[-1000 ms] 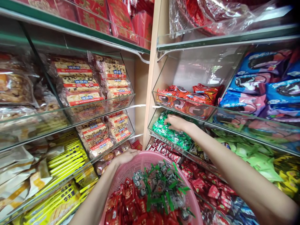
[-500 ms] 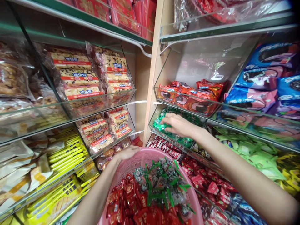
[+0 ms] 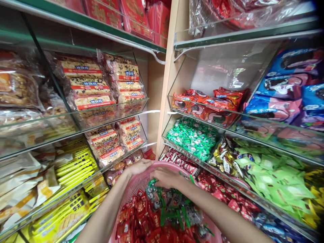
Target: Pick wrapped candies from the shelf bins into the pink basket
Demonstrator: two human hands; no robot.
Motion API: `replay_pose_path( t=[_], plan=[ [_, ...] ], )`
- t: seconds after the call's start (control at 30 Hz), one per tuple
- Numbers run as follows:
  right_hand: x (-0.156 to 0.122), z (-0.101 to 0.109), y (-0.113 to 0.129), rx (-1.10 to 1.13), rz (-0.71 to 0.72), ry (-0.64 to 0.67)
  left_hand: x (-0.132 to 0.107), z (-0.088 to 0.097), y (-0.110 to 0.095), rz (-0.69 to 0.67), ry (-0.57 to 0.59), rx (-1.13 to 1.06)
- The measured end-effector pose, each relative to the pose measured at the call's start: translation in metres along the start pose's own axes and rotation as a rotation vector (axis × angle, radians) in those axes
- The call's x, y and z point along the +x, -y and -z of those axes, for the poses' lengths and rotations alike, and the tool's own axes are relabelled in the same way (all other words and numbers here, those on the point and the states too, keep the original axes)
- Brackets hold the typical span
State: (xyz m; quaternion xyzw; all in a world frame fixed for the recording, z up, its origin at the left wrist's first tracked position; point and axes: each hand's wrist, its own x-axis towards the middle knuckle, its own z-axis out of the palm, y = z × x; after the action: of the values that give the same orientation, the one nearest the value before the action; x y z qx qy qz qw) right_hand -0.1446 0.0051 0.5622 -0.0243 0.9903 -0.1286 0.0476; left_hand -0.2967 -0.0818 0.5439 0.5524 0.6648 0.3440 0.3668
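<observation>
A pink plastic basket (image 3: 131,194) sits low in the middle, filled with red-wrapped candies (image 3: 141,222) and green-and-clear wrapped candies (image 3: 174,207). My left hand (image 3: 138,166) grips the basket's far rim, fingers curled over it. Fingers bent, my right hand (image 3: 165,177) rests inside the basket on the green-wrapped candies; what lies under the fingers is hidden. Just beyond, a glass shelf bin holds green wrapped sweets (image 3: 192,136).
Glass-fronted shelves surround me. On the left are cracker packs (image 3: 88,87) and yellow biscuit packs (image 3: 73,168). To the right lie red cookie packs (image 3: 210,108), blue cookie packs (image 3: 286,84), light green packets (image 3: 275,179) and red candies (image 3: 215,192).
My right hand has come back from the green sweets bin on the shelf and down into the basket. My left hand has stayed on the basket rim.
</observation>
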Motion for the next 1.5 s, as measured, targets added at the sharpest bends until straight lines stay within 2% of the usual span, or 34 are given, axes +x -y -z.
replay_pose_path(
  t=[0.1,0.27,0.37,0.47,0.6,0.7,0.77,0.87,1.0,1.23,1.5],
  plan=[
    [0.005,-0.002,0.001,-0.008,0.023,0.013,-0.001,0.001,0.001,0.001,-0.002,0.003],
    [0.000,0.003,0.002,0.007,0.037,-0.058,-0.002,0.003,-0.001,0.007,-0.002,0.027],
    [-0.010,0.024,0.000,0.040,0.068,-0.143,-0.001,0.004,-0.002,0.016,-0.007,0.039],
    [-0.023,0.062,-0.005,0.015,0.044,-0.261,0.001,0.004,-0.001,0.041,-0.003,0.025],
    [-0.039,0.122,-0.019,-0.174,-0.159,-0.377,0.003,0.002,0.000,0.067,0.001,0.013],
    [-0.047,0.154,-0.034,-0.342,-0.453,-0.415,0.002,0.002,-0.002,0.070,0.008,0.005],
    [-0.050,0.165,-0.041,-0.422,-0.648,-0.406,0.001,0.002,-0.004,0.069,0.003,0.012],
    [-0.049,0.168,-0.045,-0.463,-0.822,-0.379,-0.001,0.003,-0.007,0.076,-0.010,0.031],
    [-0.046,0.162,-0.047,-0.445,-0.932,-0.406,-0.004,0.004,-0.009,0.086,-0.008,0.038],
    [-0.047,0.155,-0.062,-0.384,-1.024,-0.377,-0.007,0.003,-0.013,0.110,0.023,-0.008],
    [-0.048,0.156,-0.064,-0.319,-1.046,-0.346,-0.005,0.002,-0.007,0.108,0.014,-0.025]
  ],
)
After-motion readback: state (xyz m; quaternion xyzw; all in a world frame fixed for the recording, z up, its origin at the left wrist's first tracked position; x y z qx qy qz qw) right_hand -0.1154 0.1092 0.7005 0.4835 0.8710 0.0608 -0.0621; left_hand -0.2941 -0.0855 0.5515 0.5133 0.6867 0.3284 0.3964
